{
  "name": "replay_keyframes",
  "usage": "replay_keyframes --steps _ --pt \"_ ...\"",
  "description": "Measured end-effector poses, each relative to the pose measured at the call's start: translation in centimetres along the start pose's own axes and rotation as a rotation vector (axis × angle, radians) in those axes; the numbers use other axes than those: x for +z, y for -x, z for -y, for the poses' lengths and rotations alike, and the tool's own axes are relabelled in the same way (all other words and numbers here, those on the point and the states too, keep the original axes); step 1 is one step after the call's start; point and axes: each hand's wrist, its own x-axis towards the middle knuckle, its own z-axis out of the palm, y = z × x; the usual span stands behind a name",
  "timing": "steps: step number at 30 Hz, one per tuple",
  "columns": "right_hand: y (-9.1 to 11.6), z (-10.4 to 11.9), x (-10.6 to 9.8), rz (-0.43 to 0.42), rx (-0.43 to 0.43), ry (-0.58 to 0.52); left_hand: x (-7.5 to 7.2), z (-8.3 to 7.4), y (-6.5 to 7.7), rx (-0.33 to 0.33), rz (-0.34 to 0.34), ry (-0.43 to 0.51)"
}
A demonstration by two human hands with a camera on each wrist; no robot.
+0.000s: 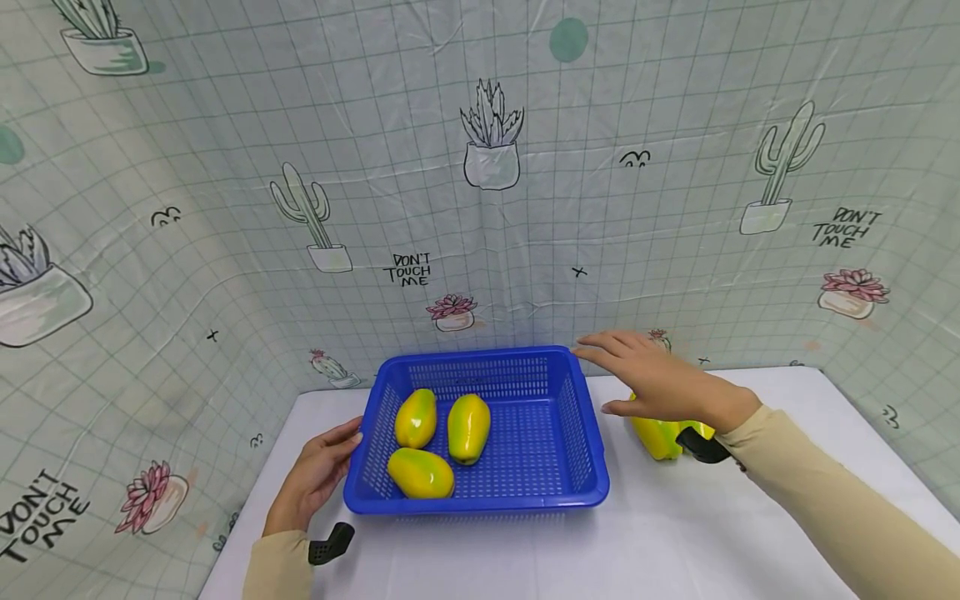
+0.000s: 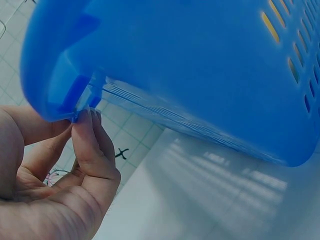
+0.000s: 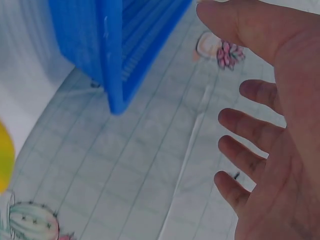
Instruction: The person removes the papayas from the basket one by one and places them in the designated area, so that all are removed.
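A blue plastic basket (image 1: 480, 503) with slotted walls stands on the white table, holding three glossy yellow-green papayas, one of them the lower papaya (image 1: 421, 473). At the basket's left side, my left hand (image 1: 318, 471) grips the rim; in the left wrist view the thumb and fingertips pinch the rim's lower edge. My right hand (image 1: 651, 375) hovers beyond the basket's right rear corner, fingers extended and holding nothing. In the right wrist view its fingers spread apart from the rim. Beneath that hand and wrist, yellow fruit (image 1: 660, 437) lies on the table, partly hidden.
Behind and around the table (image 1: 525, 558) hangs a grid-patterned cloth (image 1: 540, 225) printed with cacti and lettering. The basket's back rim is close to this cloth. A black wrist mount (image 1: 331, 544) is on the left wrist, another black mount (image 1: 702, 446) on the right.
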Motion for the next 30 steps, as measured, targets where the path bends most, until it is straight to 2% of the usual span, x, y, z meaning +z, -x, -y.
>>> replay_keyframes --steps 5,14,30 --pt "-1.5 0.8 0.7 0.018 -0.034 -0.02 0.0 0.1 -0.1 -0.006 -0.011 -0.001" --pt "-3.9 2.3 1.7 0.081 -0.044 -0.006 0.0 0.1 -0.1 -0.015 -0.018 0.002" --pt "-8.3 4.8 4.2 0.207 -0.057 -0.088 0.0 0.1 -0.1 -0.006 -0.018 0.009"
